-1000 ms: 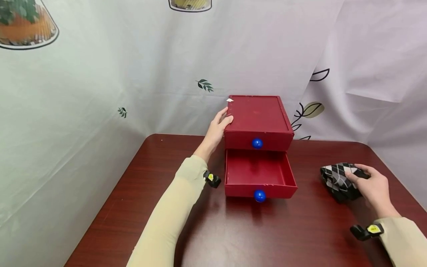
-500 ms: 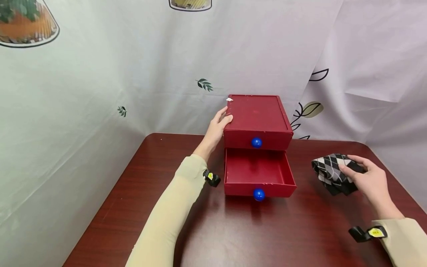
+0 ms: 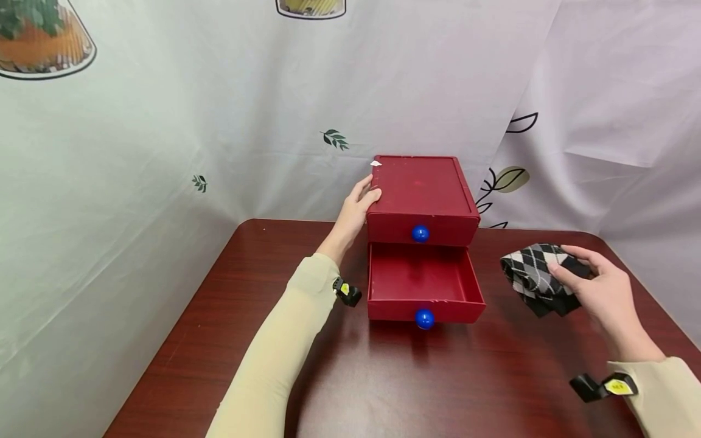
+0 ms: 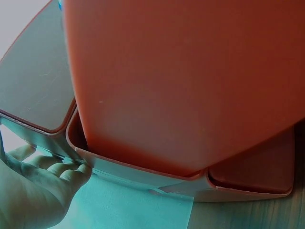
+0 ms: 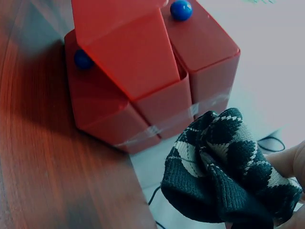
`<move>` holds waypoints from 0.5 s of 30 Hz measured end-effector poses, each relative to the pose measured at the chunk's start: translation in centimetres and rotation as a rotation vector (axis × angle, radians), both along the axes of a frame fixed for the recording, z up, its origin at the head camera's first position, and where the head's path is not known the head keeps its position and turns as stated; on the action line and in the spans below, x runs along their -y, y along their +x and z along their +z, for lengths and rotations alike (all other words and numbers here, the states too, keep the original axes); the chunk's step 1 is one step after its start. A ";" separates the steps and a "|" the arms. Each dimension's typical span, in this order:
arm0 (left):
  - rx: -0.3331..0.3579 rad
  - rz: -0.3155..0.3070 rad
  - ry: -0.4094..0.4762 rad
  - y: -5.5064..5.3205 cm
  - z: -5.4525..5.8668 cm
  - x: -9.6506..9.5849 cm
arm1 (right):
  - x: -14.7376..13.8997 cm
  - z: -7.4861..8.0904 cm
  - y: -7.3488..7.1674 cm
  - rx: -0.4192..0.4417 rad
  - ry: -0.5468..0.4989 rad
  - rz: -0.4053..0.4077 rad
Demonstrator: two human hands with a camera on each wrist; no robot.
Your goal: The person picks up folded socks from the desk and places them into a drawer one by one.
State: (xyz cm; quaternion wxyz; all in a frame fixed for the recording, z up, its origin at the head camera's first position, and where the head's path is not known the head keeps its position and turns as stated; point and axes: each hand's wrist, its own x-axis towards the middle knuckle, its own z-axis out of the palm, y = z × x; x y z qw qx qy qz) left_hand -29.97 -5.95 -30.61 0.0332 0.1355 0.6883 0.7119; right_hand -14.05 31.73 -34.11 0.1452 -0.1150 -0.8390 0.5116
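A red drawer cabinet (image 3: 418, 185) with blue knobs stands at the back of the table. Its pulled-out drawer (image 3: 424, 310) shows a bare inside in the head view; its underside or side fills much of the left wrist view. My left hand (image 3: 350, 219) rests against the cabinet's left side, thumb at the top edge, fingers (image 4: 74, 174) touching the wall. To the right of the cabinet, my right hand (image 3: 608, 298) pinches a folded black, grey and white argyle sock (image 3: 539, 274) above the table. The sock's ribbed black part (image 5: 190, 191) shows in the right wrist view.
The dark red-brown wooden table (image 3: 350, 389) extends in front of the cabinet. A pale printed cloth (image 3: 246, 109) hangs behind and to the left. Clear tape (image 5: 152, 130) crosses the cabinet's side, and thin dark cables (image 5: 155, 195) appear beyond the table edge.
My right hand has lifted the sock off the tabletop and carried it a little left toward the cabinet. The left hand and the drawer have stayed put.
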 end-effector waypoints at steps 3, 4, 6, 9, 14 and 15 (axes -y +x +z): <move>-0.008 0.005 -0.020 0.8 0.7 0.0 | 0.4 0.3 0.1 -0.010 -0.018 0.008; -0.009 0.008 -0.021 1.0 0.9 -0.1 | 0.5 0.4 0.1 -0.014 -0.019 0.009; -0.006 0.006 -0.013 0.8 0.7 -0.1 | 0.8 0.7 0.2 -0.023 -0.023 0.015; 0.002 0.006 0.010 0.0 0.0 -0.1 | 1.3 1.0 0.3 -0.040 -0.048 0.027; -0.009 0.020 0.019 -1.2 -1.2 -0.2 | 2.1 1.7 0.5 -0.072 -0.114 0.049; -0.014 0.024 0.018 -1.2 -1.2 -0.3 | 2.2 1.8 0.5 -0.078 -0.123 0.051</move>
